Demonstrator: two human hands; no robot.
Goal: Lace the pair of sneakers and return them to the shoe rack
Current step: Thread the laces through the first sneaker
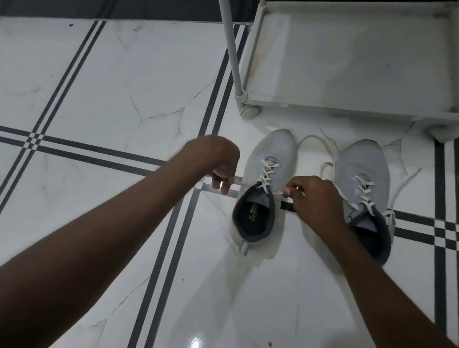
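Both hands pull lace ends on the left of two grey sneakers on the floor.

On the white marble-look tiled floor (100,94), a white plastic shoe rack (353,74) stands at the far edge. Just before it sit the right grey knit sneaker (364,185), laces loose, and the left grey knit sneaker (264,186). The left hand (218,165) and right hand (314,198) each pinch an end of its cream lace (268,173).

Floor (121,95): glossy white marble-look tile w/ dark vein marks and black inlay stripes; smooth, mirror-like glare spot near bottom edge. Two pale grey low sneakers, left (266,159) and right (365,164): matt knit-look cloth uppers, dark navy fabric collar lining. Flat off-white laces (269,173): woven cloth, matt. White shoe rack (254,56): smooth plastic-look frame, slightly scuffed.
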